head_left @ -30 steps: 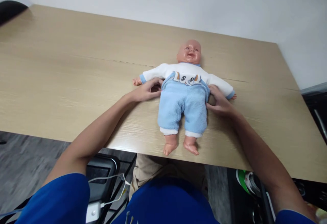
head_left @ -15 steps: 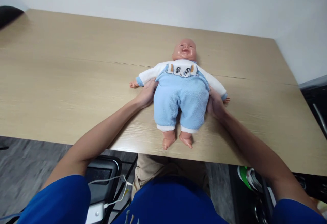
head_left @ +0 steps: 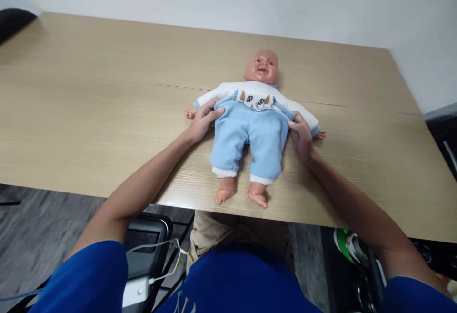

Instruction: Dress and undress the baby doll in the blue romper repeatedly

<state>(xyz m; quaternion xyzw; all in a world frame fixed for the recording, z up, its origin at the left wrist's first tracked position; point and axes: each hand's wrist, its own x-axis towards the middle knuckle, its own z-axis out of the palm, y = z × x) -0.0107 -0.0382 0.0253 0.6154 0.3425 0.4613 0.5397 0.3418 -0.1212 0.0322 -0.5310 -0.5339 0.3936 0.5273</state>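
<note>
While the doll (head_left: 254, 113) lies face-up near the table's (head_left: 107, 151) front edge, left hand (head_left: 205, 121) and right hand (head_left: 302, 134) pinch its trousers (head_left: 232, 136) by the waist

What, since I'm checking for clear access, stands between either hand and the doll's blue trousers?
Nothing visible does: the left hand and right hand each pinch one side of the blue trousers near the waist. The white sleeves lie just beyond the hands, not between them and the trousers.
</note>
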